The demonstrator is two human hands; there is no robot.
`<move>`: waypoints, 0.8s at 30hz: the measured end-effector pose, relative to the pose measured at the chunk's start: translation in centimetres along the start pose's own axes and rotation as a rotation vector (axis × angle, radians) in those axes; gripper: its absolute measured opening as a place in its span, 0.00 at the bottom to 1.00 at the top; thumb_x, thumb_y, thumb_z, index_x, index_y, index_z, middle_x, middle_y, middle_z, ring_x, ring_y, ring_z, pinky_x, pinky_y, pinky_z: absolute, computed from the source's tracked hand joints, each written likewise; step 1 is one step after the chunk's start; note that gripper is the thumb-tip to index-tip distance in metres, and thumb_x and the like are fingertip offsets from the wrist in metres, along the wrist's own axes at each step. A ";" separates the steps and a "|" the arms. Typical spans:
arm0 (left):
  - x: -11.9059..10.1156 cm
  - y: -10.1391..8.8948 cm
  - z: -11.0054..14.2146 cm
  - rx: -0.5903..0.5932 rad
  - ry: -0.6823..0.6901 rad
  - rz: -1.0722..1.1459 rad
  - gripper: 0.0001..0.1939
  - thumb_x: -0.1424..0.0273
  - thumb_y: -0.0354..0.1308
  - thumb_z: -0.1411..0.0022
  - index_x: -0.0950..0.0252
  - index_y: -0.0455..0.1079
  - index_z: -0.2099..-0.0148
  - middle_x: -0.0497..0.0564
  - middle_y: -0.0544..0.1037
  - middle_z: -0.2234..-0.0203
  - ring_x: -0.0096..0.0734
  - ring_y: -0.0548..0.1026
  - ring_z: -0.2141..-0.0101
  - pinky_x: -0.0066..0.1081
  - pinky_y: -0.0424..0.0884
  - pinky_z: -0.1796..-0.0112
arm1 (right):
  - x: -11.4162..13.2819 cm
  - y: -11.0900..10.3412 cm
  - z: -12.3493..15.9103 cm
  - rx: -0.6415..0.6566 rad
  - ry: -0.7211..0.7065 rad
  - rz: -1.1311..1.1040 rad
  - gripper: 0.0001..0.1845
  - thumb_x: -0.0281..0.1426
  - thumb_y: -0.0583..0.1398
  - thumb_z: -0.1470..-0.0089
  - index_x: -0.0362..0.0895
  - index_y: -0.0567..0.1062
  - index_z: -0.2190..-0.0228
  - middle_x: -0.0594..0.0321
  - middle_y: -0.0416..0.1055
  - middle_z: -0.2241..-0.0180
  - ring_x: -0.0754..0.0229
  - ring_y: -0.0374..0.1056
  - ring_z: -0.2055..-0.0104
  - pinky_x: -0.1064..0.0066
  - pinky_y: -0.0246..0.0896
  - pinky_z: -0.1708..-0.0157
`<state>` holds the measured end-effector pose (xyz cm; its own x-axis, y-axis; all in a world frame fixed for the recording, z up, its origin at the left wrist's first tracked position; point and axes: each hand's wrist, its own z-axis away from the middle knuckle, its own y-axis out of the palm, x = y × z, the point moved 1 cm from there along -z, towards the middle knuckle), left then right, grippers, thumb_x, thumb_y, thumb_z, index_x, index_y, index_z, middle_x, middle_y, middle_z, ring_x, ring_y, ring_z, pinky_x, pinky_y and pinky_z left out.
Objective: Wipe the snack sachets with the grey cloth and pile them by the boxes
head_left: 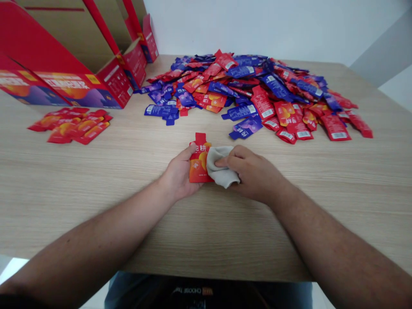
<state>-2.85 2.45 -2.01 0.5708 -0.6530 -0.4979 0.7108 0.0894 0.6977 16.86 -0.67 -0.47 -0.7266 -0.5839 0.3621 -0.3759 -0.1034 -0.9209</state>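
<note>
Red-orange pouch sachet (196, 167) held in my left grip (178, 177)
My right grip (254, 171) clutches grey cloth (220, 171) against it; beyond both, red and purple sachets (241, 71) lie heaped.

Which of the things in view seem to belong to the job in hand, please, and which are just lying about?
Probably part of the job:
red pouch in the left hand
grey cloth in the right hand, against that pouch
pile of red and blue pouches
small group of red pouches

Apparently just lying about:
open cardboard boxes, untouched
</note>
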 end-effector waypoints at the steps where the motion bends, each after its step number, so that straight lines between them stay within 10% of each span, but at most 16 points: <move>1: -0.1 0.0 0.0 -0.002 -0.012 0.000 0.27 0.58 0.41 0.18 0.67 0.78 0.55 0.56 0.85 0.68 0.36 0.83 0.68 0.33 0.82 0.62 | 0.1 0.0 0.0 0.018 -0.025 -0.016 0.26 0.32 0.71 0.43 0.47 0.81 0.43 0.53 0.76 0.50 0.51 0.74 0.55 0.61 0.72 0.55; 18: 0.7 0.6 1.0 0.039 -0.062 -0.036 0.29 0.58 0.38 0.17 0.68 0.78 0.49 0.59 0.86 0.61 0.39 0.84 0.64 0.40 0.82 0.56 | -0.1 0.6 -0.2 -0.198 0.119 0.003 0.26 0.32 0.71 0.44 0.45 0.80 0.43 0.50 0.75 0.51 0.47 0.73 0.52 0.57 0.73 0.53; 24: 1.0 0.8 1.1 0.023 -0.103 -0.062 0.35 0.51 0.36 0.18 0.68 0.80 0.54 0.60 0.86 0.65 0.42 0.85 0.64 0.38 0.81 0.57 | 1.9 1.1 0.0 -0.011 -0.072 -0.064 0.26 0.33 0.71 0.41 0.49 0.80 0.42 0.56 0.76 0.52 0.52 0.73 0.54 0.61 0.73 0.55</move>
<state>-2.09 1.04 -1.39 0.4798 -0.7308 -0.4856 0.7334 0.0302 0.6791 15.12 -1.90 -0.79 -0.6576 -0.6330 0.4085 -0.4270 -0.1335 -0.8943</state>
